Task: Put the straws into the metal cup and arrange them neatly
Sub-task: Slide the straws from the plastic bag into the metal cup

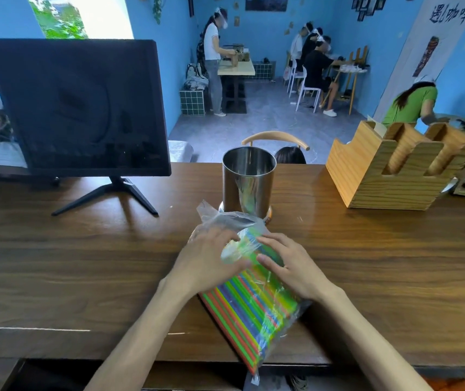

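A clear plastic bag of bright coloured straws point(253, 314) lies slanted on the wooden counter, its near end hanging over the front edge. My left hand point(205, 261) grips the bag's open far end, fingers partly under the plastic. From the right side, my right hand point(287, 263) holds the same end, fingers curled on the straw bundle. The empty metal cup point(249, 183) stands upright on a small round base just beyond the bag's loose mouth.
A dark monitor point(79, 108) on a tripod stand occupies the counter's left. A wooden slotted holder point(394, 170) sits at the right. The counter point(70, 263) shows bare wood on both sides of the bag. Several people work at tables in the room behind.
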`<state>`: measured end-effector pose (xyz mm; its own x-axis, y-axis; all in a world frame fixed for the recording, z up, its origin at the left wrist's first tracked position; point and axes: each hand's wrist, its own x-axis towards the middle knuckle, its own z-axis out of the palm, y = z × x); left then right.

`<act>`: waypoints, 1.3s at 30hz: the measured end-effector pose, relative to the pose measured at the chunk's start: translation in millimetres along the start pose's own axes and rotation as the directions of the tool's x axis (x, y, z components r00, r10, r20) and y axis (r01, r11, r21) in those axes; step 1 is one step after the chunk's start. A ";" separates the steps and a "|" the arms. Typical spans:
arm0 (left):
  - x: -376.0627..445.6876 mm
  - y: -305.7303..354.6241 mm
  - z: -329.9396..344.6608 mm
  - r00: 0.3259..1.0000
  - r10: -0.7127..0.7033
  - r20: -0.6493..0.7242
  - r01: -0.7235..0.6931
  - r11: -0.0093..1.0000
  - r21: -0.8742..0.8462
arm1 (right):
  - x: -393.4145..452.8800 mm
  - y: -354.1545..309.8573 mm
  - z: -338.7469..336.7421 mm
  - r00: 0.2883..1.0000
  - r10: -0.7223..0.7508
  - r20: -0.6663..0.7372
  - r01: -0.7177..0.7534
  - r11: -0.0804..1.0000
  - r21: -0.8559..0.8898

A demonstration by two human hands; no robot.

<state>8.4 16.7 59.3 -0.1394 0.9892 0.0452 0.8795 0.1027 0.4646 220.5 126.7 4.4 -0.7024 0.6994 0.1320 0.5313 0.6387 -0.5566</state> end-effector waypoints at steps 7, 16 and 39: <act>0.7 -22.1 16.8 0.998 -0.068 -0.008 0.068 0.995 0.076 | 33.8 -4.8 -0.4 0.998 -0.023 -0.064 0.016 0.994 -0.112; 16.2 -39.5 11.0 0.978 -0.160 -0.135 0.133 0.972 -0.192 | 65.3 -22.0 0.1 0.919 0.083 -0.385 -0.012 0.983 0.182; -59.9 -4.1 20.8 0.721 -0.477 -0.502 0.330 0.874 -0.357 | 32.1 -11.7 -8.4 0.971 0.223 -0.082 -0.199 0.951 0.235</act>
<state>22.7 -40.8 36.3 -0.7490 0.6115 0.2550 0.5600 0.3785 0.7370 195.7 144.4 22.0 -0.5250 0.8482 0.0710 0.5336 0.3929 -0.7489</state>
